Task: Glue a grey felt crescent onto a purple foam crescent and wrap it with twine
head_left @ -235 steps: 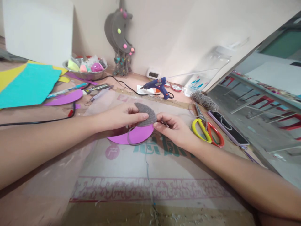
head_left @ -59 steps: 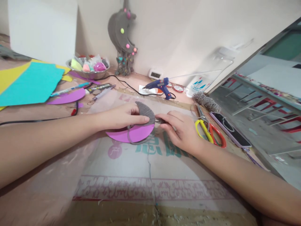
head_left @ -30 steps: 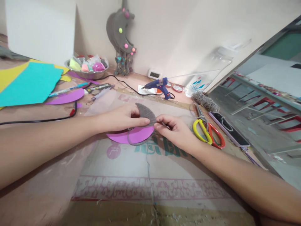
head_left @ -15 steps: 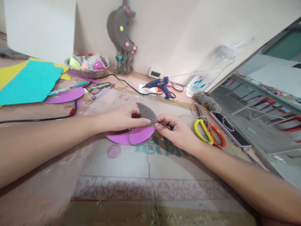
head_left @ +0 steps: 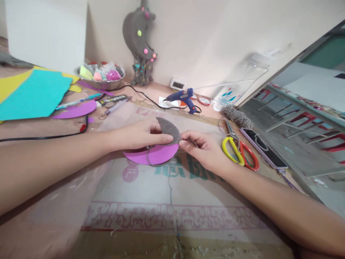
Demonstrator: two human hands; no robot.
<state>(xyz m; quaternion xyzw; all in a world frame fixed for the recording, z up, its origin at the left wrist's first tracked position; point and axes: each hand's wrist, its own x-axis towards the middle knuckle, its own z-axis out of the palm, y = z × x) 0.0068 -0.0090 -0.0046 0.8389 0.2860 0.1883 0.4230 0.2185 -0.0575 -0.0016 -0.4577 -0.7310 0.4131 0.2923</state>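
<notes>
A purple crescent cut-out (head_left: 159, 154) lies on a plastic-covered mat, its upper half wound with grey yarn (head_left: 168, 129). My left hand (head_left: 137, 135) presses on the wrapped part, thumb laid along the edge between yarn and purple. My right hand (head_left: 201, 147) sits at the crescent's right tip, fingers pinched on the grey yarn strand there. A loose loop of the same yarn (head_left: 148, 158) trails across the purple part and down the mat.
Yellow and red scissors (head_left: 239, 151), a phone (head_left: 262, 147) and a twine bundle (head_left: 235, 115) lie to the right. A blue glue gun (head_left: 183, 98) rests behind. Foam sheets (head_left: 32, 95), pens and a metal bowl (head_left: 101, 77) are at the left; a finished grey moon (head_left: 138, 36) leans on the wall.
My right hand keeps shifting slightly at the crescent's right tip while pinching the yarn. My left hand stays pressed on the wrapped part. The crescent has barely moved.
</notes>
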